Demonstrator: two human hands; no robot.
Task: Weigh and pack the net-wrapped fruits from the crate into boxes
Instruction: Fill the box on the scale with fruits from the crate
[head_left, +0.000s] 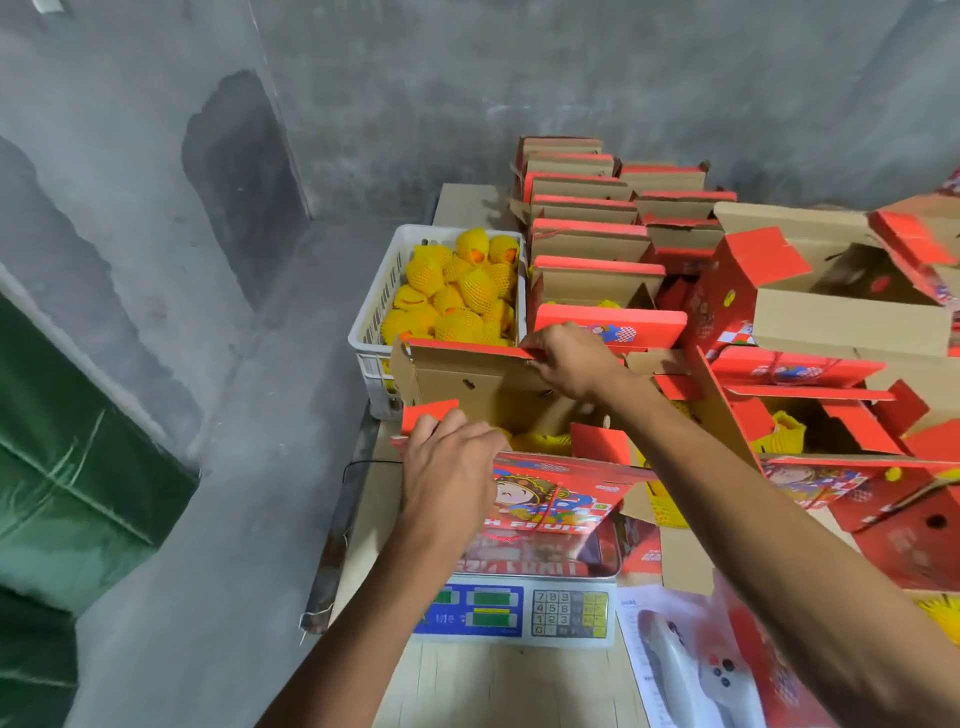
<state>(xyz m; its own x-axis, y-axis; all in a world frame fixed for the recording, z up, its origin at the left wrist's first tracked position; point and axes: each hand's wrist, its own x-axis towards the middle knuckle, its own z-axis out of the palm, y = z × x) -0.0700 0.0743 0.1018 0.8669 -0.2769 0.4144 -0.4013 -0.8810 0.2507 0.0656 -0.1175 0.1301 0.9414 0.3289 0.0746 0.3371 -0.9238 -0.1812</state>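
A red printed cardboard box (545, 499) stands on the electronic scale (519, 610) with its flaps up. Yellow net-wrapped fruit (540, 441) shows inside it. My left hand (449, 467) rests over the box's near-left corner, fingers curled on a small red side flap (428, 413). My right hand (569, 358) pinches the red top edge of the far flap (467, 374). Behind the box, a white slatted crate (379, 312) holds several fruits in yellow foam nets (457, 291).
Rows of open red-and-brown boxes (587, 228) fill the table behind and to the right, some with fruit inside. A white handheld device on a paper sheet (691, 670) lies at the near right. Grey concrete floor and a green tarp (78, 467) are to the left.
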